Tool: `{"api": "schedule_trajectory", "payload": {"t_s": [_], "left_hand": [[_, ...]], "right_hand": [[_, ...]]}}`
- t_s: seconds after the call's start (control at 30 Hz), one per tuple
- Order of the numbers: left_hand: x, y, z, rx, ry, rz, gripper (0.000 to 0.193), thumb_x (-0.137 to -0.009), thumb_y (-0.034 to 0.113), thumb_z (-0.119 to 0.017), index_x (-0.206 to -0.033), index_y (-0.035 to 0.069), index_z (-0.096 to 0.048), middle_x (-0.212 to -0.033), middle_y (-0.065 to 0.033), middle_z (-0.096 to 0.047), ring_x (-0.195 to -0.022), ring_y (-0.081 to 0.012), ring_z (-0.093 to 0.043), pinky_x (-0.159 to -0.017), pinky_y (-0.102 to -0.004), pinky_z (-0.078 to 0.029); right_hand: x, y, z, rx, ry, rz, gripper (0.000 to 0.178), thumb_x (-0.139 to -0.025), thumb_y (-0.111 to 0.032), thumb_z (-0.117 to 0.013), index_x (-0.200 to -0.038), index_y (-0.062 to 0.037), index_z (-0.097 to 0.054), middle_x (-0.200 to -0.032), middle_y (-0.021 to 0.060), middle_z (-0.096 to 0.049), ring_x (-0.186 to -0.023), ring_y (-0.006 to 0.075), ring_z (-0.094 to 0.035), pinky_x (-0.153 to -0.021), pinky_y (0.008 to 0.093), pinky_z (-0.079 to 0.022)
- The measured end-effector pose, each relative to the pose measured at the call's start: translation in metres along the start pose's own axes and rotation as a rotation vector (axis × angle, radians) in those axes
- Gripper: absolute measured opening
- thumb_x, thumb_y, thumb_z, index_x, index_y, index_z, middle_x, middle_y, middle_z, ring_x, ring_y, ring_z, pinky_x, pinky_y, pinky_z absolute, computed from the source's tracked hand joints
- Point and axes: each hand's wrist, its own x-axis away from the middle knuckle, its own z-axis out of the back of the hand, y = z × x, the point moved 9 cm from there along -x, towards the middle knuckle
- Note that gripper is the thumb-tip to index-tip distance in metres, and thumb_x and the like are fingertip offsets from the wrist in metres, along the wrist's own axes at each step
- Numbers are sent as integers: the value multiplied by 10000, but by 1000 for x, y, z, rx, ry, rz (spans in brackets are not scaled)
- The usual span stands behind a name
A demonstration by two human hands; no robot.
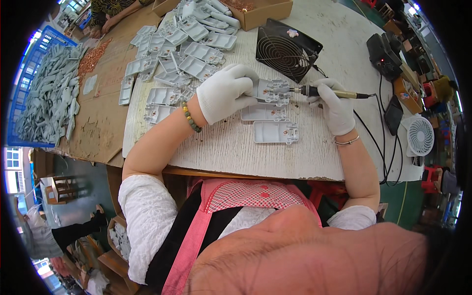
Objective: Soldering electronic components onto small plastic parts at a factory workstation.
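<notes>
My left hand, in a white glove, grips a grey plastic housing part and holds it tilted just above the white table. My right hand, also gloved, holds a soldering iron like a pen, its tip touching the right edge of that part. Two more grey housing parts lie flat below: one partly under the held piece, the other nearer to me.
A pile of grey housing parts covers the table's far left. A black fan stands behind the hands, a cardboard box beyond it. A soldering station and a small white fan sit at right. A blue crate of parts is at far left.
</notes>
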Motion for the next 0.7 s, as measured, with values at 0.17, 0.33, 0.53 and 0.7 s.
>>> {"api": "schedule_trajectory", "payload": {"t_s": [0.17,0.33,0.53,0.7], "left_hand": [[-1,1,0,-6,-5,-5,197,-673,60,-721,-680,18,-529,-1012,-93,-578,-820,-261,-544,-706,-334,-458],[0,1,-1,-2,-4,2,192,-672,62,-719,-681,21,-531,-1008,-91,-580,-832,-263,-544,-716,-338,-457],[0,2,0,-25,-2,-2,189,-671,72,-716,-678,31,-532,-997,-83,-582,-855,-268,-541,-739,-345,-451],[0,2,0,-31,2,-12,193,-672,73,-717,-680,32,-529,-995,-83,-581,-853,-266,-541,-734,-344,-450]], "right_hand": [[0,-1,1,-49,-2,13,188,-911,-164,-529,-989,2,-569,-895,103,-637,-723,132,-622,-615,227,-499],[1,-2,-3,13,-30,17,186,-895,-168,-535,-963,-5,-595,-837,68,-631,-724,128,-632,-641,241,-506],[3,-4,-7,5,-30,-12,184,-890,-161,-536,-964,-2,-593,-837,70,-629,-727,134,-633,-645,247,-508],[3,-3,-7,-2,-26,-18,185,-888,-161,-537,-964,-2,-593,-837,72,-628,-725,136,-633,-642,250,-510]]}}
